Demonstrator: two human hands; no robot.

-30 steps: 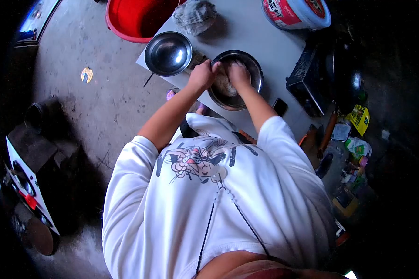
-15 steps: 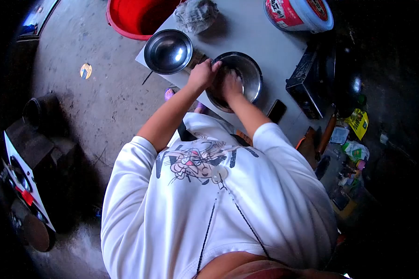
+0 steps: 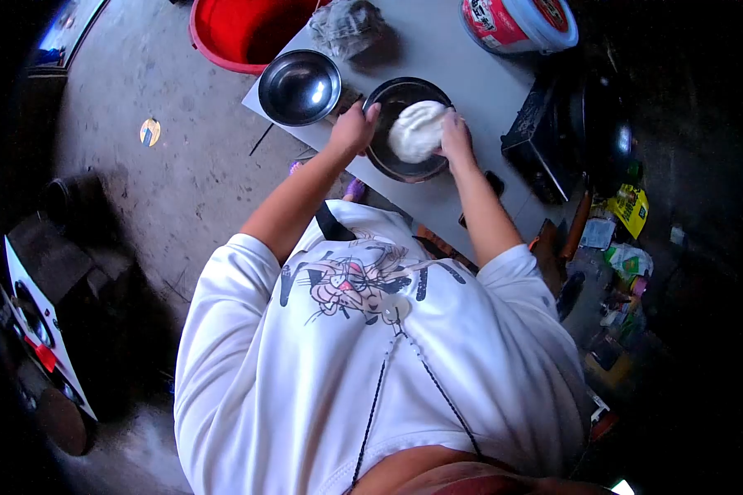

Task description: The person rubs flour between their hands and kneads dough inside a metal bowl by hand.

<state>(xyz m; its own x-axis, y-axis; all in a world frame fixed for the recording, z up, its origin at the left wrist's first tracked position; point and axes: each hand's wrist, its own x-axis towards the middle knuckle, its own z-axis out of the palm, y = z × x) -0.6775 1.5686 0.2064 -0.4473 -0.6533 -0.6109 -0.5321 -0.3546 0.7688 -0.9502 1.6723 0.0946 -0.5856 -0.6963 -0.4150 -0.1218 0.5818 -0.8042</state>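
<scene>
A steel bowl (image 3: 388, 169) stands near the front edge of a grey table (image 3: 446, 58). My left hand (image 3: 352, 129) grips the bowl's left rim. My right hand (image 3: 456, 136) holds a pale lump of dough (image 3: 415, 130) lifted over the bowl's right side, fingers wrapped on its right edge. An empty steel bowl (image 3: 299, 87) sits just left of the first one, close to my left hand.
A crumpled grey cloth (image 3: 347, 26) and a red-and-white tub (image 3: 518, 22) lie at the table's far side. A red basin (image 3: 239, 33) stands on the floor beyond. A dark stove with a wok (image 3: 582, 136) fills the right. Clutter (image 3: 623, 264) lies on the floor at right.
My right hand has come up out of the bowl to its right side, bringing the dough lump into view. My left hand stays on the rim.
</scene>
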